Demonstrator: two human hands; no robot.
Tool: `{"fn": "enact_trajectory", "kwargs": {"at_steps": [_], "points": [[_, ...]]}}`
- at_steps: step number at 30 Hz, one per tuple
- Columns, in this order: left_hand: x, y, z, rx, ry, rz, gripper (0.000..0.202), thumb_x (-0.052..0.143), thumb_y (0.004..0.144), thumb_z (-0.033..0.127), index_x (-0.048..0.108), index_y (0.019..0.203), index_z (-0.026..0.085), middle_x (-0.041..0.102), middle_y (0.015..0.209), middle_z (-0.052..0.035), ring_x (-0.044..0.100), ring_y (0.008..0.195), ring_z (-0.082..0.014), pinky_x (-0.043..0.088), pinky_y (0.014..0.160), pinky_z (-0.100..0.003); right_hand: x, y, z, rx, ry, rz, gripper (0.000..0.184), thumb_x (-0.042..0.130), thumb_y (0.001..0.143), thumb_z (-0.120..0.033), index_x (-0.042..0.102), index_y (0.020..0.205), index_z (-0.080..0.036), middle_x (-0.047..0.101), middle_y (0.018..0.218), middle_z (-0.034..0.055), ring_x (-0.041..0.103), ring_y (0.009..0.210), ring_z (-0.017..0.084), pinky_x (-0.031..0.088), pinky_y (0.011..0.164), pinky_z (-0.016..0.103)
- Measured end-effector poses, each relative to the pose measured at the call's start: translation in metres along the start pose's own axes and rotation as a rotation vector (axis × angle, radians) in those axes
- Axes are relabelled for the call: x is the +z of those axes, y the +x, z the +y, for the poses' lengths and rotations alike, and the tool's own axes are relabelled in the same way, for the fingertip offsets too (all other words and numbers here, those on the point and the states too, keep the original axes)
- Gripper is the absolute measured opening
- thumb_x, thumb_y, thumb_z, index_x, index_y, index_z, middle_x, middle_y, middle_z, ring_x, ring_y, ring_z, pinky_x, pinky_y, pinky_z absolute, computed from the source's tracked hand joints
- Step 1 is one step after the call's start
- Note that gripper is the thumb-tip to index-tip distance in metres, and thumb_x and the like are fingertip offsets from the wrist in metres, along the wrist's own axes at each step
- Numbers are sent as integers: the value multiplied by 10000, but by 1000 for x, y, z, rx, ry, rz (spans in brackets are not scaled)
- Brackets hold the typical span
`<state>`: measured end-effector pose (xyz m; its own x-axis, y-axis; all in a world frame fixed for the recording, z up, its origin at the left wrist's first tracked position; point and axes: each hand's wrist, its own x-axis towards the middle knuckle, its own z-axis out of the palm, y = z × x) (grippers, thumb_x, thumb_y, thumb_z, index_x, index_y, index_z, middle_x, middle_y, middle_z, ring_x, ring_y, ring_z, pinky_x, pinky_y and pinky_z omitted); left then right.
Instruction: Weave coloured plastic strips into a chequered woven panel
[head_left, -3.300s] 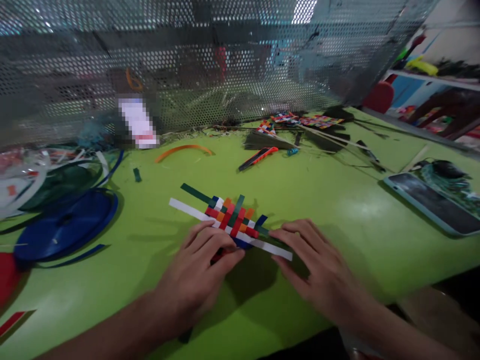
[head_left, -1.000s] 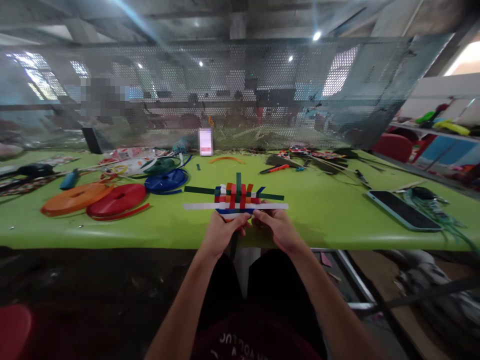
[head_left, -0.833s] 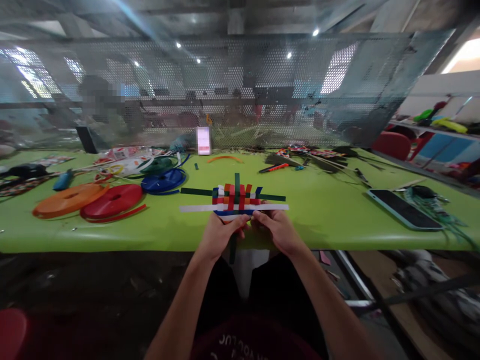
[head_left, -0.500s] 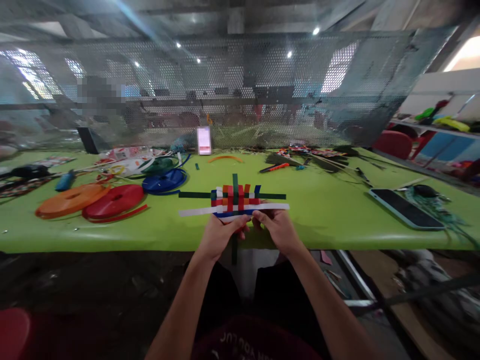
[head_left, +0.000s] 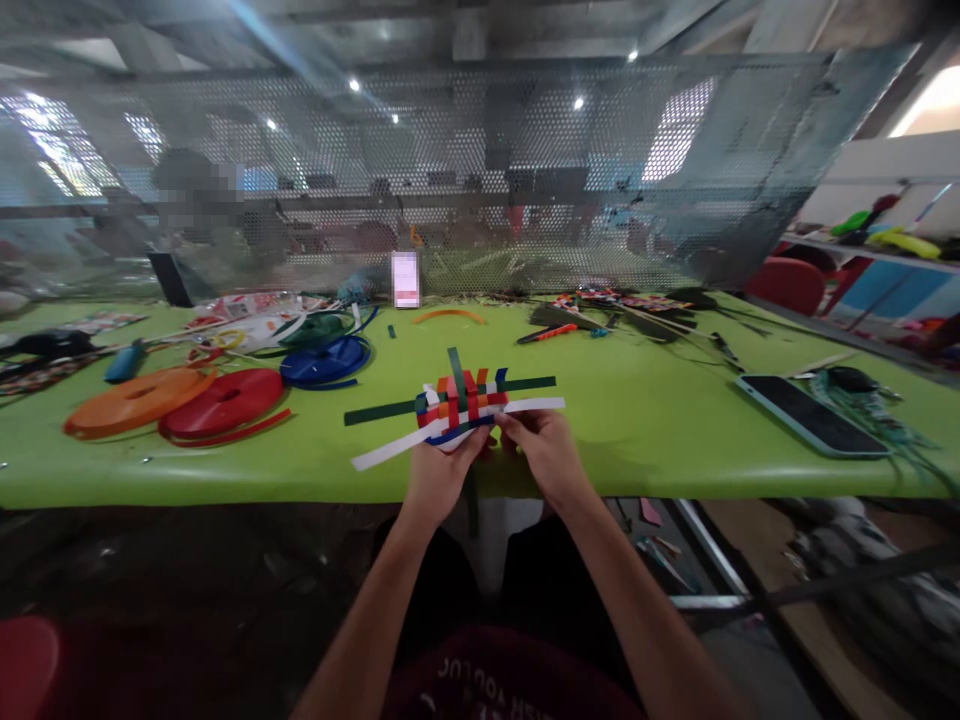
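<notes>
A small woven piece of coloured strips, in red, orange, white, blue and dark green, is held over the near edge of the table. Long dark green and white strip ends stick out on both sides, and one green end hangs below. My left hand grips its near left edge, thumb along a blue strip. With thumb and fingers, my right hand pinches the near right edge by the white strip. The undersides of the fingers are partly hidden.
On the green table lie rolls of strip: orange, red and blue. A phone lies at the right. An orange-handled cutter is further back. Behind stand a lit phone and a perforated metal screen.
The woven piece has turned and tilted, its left strip ends dropping lower and its right ends now higher. Both hands have shifted slightly left with it and keep hold.
</notes>
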<state>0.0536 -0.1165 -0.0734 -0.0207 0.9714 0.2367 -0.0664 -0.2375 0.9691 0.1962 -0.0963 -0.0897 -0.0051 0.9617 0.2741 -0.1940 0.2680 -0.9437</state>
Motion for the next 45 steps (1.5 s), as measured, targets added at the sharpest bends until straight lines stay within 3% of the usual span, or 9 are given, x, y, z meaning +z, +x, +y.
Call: {"fn": "enact_trajectory", "kwargs": {"at_steps": [8, 14, 16, 20, 25, 30, 34, 42, 45], "points": [[1, 2, -2, -4, -17, -29, 260, 805, 749, 345, 748, 917, 156, 752, 795, -47, 677, 659, -168, 572, 625, -274, -2, -5, -6, -1, -11, 21, 302, 744, 768, -472, 650, 716, -190, 567, 549, -19, 489, 499, 120, 380, 492, 264], [-2, 0, 2, 27, 23, -31, 223, 803, 761, 332, 772, 941, 204, 779, 999, -45, 698, 1022, -247, 547, 929, -355, 9, -5, -7, 16, 38, 88, 301, 740, 754, -476, 618, 730, -201, 537, 540, -41, 474, 483, 110, 385, 486, 251], [-2, -1, 2, 44, 30, -22, 228, 791, 777, 332, 773, 966, 206, 779, 1031, -41, 691, 1063, -250, 527, 978, -369, 12, -5, -5, 39, 81, 102, 304, 723, 765, -481, 602, 739, -204, 529, 562, -47, 467, 484, 104, 403, 492, 249], [-2, -1, -1, -2, -24, -15, 267, 802, 773, 330, 779, 992, 179, 786, 1026, -57, 711, 1030, -237, 543, 964, -355, 10, -5, -1, 67, 144, 100, 322, 716, 770, -495, 597, 727, -199, 532, 581, -41, 467, 490, 99, 414, 499, 249], [-3, 2, -4, -115, -110, 9, 299, 827, 733, 343, 782, 963, 157, 797, 935, -80, 748, 850, -223, 602, 803, -341, 2, -6, 3, 35, 136, 69, 318, 719, 795, -495, 624, 727, -199, 552, 577, -31, 480, 494, 105, 400, 489, 251], [-3, 2, -4, -122, -121, 25, 316, 838, 705, 338, 783, 960, 159, 794, 940, -81, 740, 827, -202, 598, 792, -318, 2, -7, 3, 26, 97, 33, 268, 762, 768, -426, 652, 707, -189, 559, 557, -26, 479, 490, 107, 395, 495, 259], [-4, 0, -4, -111, -68, 54, 263, 841, 692, 328, 785, 892, 166, 790, 862, -67, 728, 782, -212, 599, 764, -339, 5, -6, 3, 28, 97, 86, 280, 741, 769, -433, 623, 687, -194, 533, 540, -32, 445, 475, 102, 349, 466, 253], [-2, -1, 0, -44, 6, 51, 234, 828, 703, 321, 794, 902, 201, 786, 966, -40, 706, 960, -247, 556, 925, -375, 14, -5, -2, 17, 103, 160, 267, 731, 759, -441, 619, 726, -201, 506, 548, -47, 427, 476, 94, 343, 464, 244], [-2, -2, 1, -67, -14, 59, 281, 838, 688, 336, 790, 924, 189, 788, 970, -52, 720, 940, -258, 572, 894, -380, 13, -5, -4, 21, 87, 142, 281, 747, 750, -458, 634, 757, -201, 537, 578, -42, 440, 487, 96, 357, 466, 241]]}}
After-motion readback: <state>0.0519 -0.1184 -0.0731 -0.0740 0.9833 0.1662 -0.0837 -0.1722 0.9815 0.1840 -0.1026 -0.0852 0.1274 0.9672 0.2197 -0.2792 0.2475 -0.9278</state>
